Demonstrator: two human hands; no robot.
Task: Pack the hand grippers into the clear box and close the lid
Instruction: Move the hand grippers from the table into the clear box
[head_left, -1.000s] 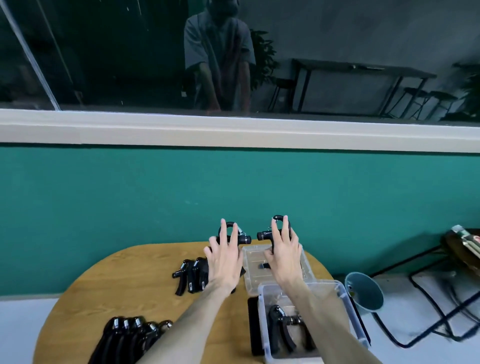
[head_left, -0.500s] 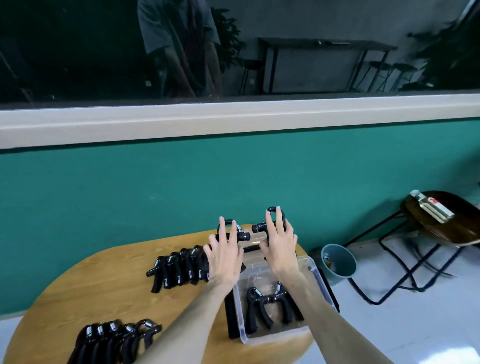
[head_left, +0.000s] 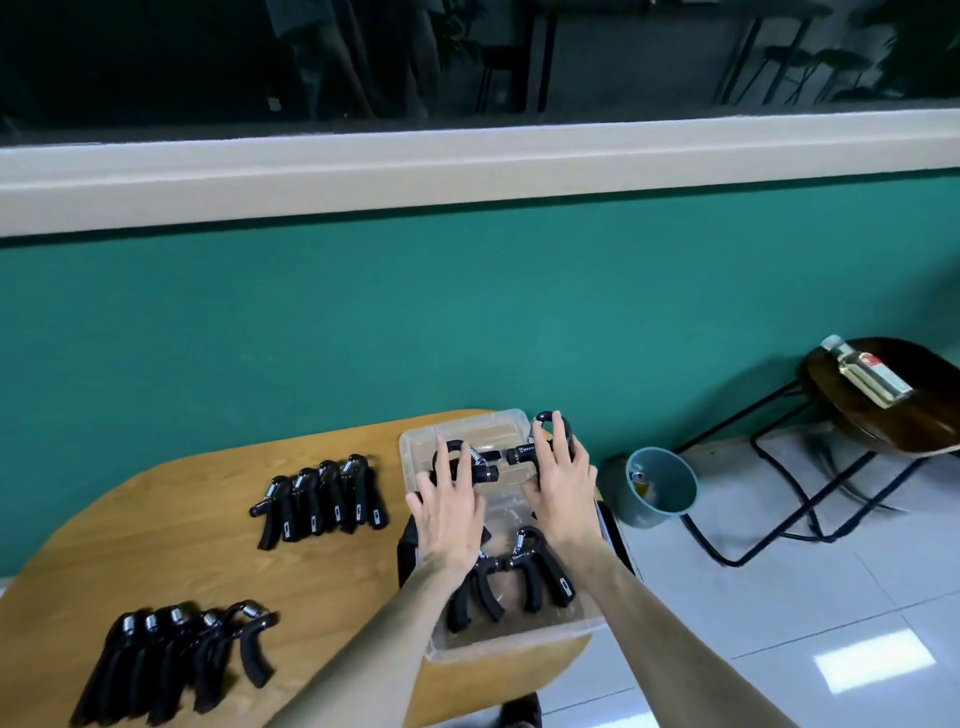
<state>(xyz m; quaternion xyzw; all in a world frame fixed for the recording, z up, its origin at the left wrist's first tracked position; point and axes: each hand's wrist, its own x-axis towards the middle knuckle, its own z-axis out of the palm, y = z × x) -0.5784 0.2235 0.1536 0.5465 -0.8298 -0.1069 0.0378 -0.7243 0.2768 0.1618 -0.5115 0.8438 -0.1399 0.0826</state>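
Under both hands (head_left: 506, 499), hand grippers (head_left: 480, 467) partly hidden.

No readable text anywhere. Hand grippers (head_left: 332, 499) in row left of clear box (head_left: 519, 631) carried small pale label marks on handles, too small to read. Grippers inside clear box (head_left: 540, 566) bore similar small marks, illegible. Gripper held over far end of clear box (head_left: 524, 453) showed tiny pale print by knob, blurred. Bottle (head_left: 865, 375) on stool (head_left: 883, 415) far right of clear box had red-and-white label; no letters could be made out.
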